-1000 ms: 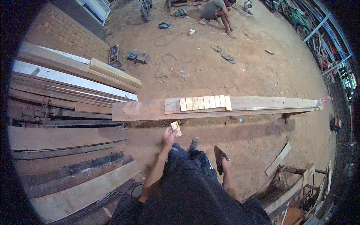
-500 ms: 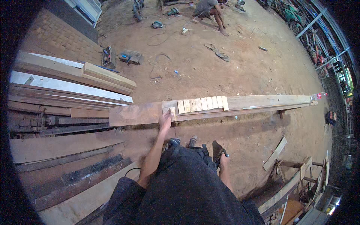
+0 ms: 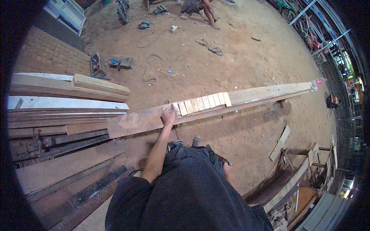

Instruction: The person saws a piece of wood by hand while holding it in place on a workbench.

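My left hand (image 3: pixel 168 116) pinches a small pale wooden block (image 3: pixel 176 109) at the left end of a row of similar blocks (image 3: pixel 202 103). The row lies side by side on a long wooden beam (image 3: pixel 266 93), and the held block is right beside it. Low at my right side is my right hand (image 3: pixel 226 169), mostly hidden by my dark clothing. The dark rounded end of a flat-bladed tool (image 3: pixel 230 164) sticks out there; its blade is now out of sight.
Stacked planks (image 3: pixel 69 90) fill the left. A plastic bottle (image 3: pixel 318 82) is at the beam's far right end. A wooden frame (image 3: pixel 304 165) stands at lower right. Beyond the beam are sandals (image 3: pixel 210 47), a toolbox (image 3: pixel 98 64) and a seated person's leg (image 3: pixel 210 15).
My left hand has brought the block up against the row's left end. My right hand and the tool have drawn in behind my clothing, hiding the blade. The view has turned somewhat.
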Tool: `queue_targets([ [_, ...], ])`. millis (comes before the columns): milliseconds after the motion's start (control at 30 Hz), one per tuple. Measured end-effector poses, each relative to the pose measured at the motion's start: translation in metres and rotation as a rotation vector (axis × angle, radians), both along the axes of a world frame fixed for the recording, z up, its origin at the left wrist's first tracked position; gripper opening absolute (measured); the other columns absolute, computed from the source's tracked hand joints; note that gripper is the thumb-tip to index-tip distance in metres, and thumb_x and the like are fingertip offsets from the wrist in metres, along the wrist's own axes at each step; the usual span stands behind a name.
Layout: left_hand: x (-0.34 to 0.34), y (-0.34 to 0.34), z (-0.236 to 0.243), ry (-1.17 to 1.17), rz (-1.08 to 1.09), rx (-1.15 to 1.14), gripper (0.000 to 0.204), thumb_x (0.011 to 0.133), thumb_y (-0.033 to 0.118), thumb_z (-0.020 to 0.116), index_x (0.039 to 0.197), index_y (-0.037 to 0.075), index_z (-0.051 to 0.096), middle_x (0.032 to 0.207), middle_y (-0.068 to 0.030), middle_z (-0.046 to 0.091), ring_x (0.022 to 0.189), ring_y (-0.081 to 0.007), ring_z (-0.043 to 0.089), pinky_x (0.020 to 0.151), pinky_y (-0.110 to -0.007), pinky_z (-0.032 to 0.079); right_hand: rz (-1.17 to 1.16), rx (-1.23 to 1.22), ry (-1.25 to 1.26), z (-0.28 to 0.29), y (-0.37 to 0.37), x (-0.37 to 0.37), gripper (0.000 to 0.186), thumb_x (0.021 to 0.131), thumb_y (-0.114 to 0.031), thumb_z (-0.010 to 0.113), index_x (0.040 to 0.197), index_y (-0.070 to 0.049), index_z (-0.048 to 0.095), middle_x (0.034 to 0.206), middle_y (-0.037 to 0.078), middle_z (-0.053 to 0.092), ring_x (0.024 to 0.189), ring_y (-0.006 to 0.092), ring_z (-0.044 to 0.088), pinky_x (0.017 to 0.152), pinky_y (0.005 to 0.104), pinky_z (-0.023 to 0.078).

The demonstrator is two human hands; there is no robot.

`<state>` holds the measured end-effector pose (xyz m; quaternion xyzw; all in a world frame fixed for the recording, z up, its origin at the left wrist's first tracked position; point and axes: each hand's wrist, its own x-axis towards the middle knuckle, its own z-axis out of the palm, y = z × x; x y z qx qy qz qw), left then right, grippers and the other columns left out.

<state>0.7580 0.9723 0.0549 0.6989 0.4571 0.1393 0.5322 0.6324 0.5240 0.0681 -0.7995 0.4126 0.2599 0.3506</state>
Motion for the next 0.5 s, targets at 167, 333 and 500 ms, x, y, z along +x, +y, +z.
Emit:
queue_targets([
  [167, -0.001, 0.004, -0.007, 0.023, -0.097, 0.152, 0.029, 0.077, 0.022, 0.079, 0.098, 0.001, 0.076, 0.092, -0.0179, 0.075, 0.083, -0.0262, 0.074, 0.078, -0.034, 0.056, 0.008, -0.021, 0.024, 0.0, 0.002, -0.012, 0.052, 0.086, -0.037, 0.063, 0.116, 0.005, 0.067, 0.113, 0.024, 0.07, 0.11, 0.0338, 0.065, 0.091, 0.0425, 0.049],
  [333, -0.001, -0.001, 0.024, 0.309, -0.162, 0.21, 0.033, 0.076, 0.027, 0.08, 0.102, 0.007, 0.077, 0.102, -0.0206, 0.073, 0.094, -0.0343, 0.07, 0.082, -0.043, 0.054, 0.025, -0.045, 0.039, 0.004, 0.003, -0.015, 0.054, 0.086, -0.038, 0.063, 0.118, 0.005, 0.067, 0.115, 0.025, 0.069, 0.112, 0.0347, 0.064, 0.092, 0.043, 0.049],
  [500, -0.008, 0.008, 0.039, 0.137, -0.324, 0.365, 0.077, 0.069, 0.035, 0.086, 0.131, 0.0, 0.057, 0.135, -0.0253, 0.053, 0.127, -0.0384, 0.05, 0.1, -0.047, 0.044, 0.047, -0.051, 0.061, 0.01, 0.012, -0.008, 0.055, 0.086, -0.039, 0.062, 0.119, 0.005, 0.067, 0.118, 0.026, 0.068, 0.115, 0.0357, 0.063, 0.093, 0.0435, 0.049],
])
